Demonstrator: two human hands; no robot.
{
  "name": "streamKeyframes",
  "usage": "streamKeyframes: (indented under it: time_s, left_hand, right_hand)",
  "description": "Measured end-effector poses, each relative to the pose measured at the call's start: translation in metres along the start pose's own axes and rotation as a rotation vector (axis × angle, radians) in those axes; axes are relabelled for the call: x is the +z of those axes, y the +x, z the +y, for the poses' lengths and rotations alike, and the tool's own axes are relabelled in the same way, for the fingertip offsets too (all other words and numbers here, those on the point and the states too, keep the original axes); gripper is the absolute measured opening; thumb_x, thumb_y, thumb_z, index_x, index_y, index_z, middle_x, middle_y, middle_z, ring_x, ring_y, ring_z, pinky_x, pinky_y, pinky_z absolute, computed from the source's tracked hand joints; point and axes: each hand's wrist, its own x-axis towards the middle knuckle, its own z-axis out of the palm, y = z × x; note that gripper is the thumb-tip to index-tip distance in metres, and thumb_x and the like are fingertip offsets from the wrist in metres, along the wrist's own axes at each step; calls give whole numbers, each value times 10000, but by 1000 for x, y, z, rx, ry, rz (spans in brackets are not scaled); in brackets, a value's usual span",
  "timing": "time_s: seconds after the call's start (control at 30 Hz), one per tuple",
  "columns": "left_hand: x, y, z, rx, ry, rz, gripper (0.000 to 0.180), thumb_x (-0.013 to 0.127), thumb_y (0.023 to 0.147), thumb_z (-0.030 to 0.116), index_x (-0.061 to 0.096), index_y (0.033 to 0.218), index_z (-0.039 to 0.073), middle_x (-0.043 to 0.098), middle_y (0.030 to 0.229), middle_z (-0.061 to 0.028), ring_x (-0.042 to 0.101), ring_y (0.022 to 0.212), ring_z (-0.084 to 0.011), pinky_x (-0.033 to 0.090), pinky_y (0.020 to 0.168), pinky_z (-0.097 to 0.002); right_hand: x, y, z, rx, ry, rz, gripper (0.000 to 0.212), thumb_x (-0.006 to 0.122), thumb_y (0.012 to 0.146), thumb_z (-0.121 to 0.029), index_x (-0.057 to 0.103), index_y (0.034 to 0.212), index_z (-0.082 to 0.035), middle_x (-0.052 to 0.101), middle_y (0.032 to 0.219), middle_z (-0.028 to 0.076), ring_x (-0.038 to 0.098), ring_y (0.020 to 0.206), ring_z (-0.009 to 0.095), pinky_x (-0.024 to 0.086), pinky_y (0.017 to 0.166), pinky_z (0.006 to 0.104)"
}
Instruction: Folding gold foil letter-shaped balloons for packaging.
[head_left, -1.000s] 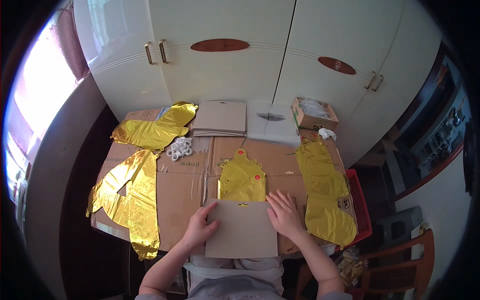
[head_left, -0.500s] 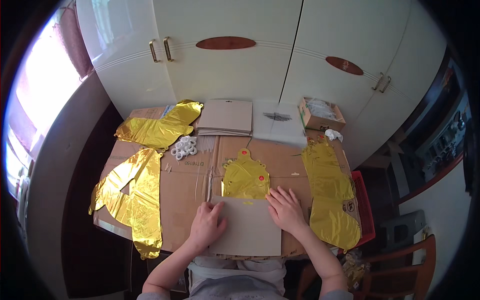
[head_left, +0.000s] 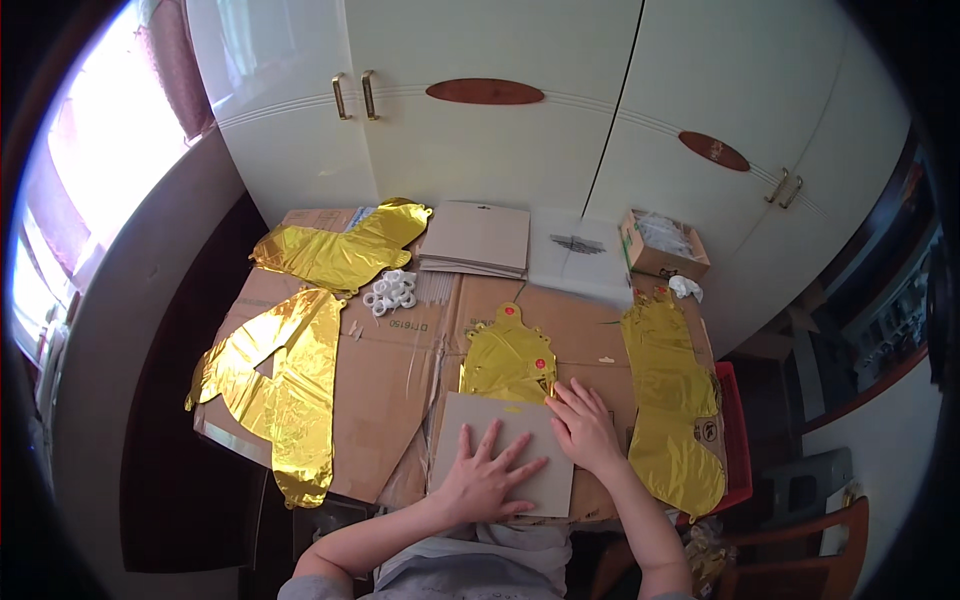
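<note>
A grey card (head_left: 549, 482) lies at the table's near edge, over the lower part of a folded gold foil balloon (head_left: 503, 365) with red dots. My left hand (head_left: 487, 480) rests flat on the card, its fingers spread wide. At the card's upper right corner lies my right hand (head_left: 588, 430), fingers stretched out, their tips by the lower right edge of the gold foil. Whatever is beneath the card is hidden. Neither hand is wrapped round anything.
Flattened gold foil balloons lie at the left (head_left: 300, 395), far left (head_left: 330, 250) and right (head_left: 670, 390). Beyond stand a stack of grey cards (head_left: 475, 238), white ribbon rolls (head_left: 390, 292), clear plastic bags (head_left: 575, 265) and a small box (head_left: 665, 260). A red basket (head_left: 738, 440) is right of the table.
My left hand has moved from the card's upper left edge onto its middle and spread flat. My right hand stays by the upper right corner. The whole view has shifted slightly.
</note>
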Motion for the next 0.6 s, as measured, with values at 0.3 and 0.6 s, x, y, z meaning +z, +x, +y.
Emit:
streamKeyframes:
  time_s: [0.3,0.6]
  left_hand:
    - [0,7,0,-76,2,25,733,514,798,749,429,1441,409,306,1541,-152,227,1385,-533,199,960,-813]
    - [-1,11,4,-130,-28,23,741,571,767,736,465,1420,402,327,1526,-152,223,1385,-521,162,961,-815]
  right_hand:
    - [-8,13,10,15,138,-44,271,639,862,-208,693,1101,-91,597,1271,114,501,1258,311,379,1045,463]
    - [-5,64,33,149,376,-87,323,674,849,-217,650,1121,-44,582,1240,149,590,1110,333,481,943,412]
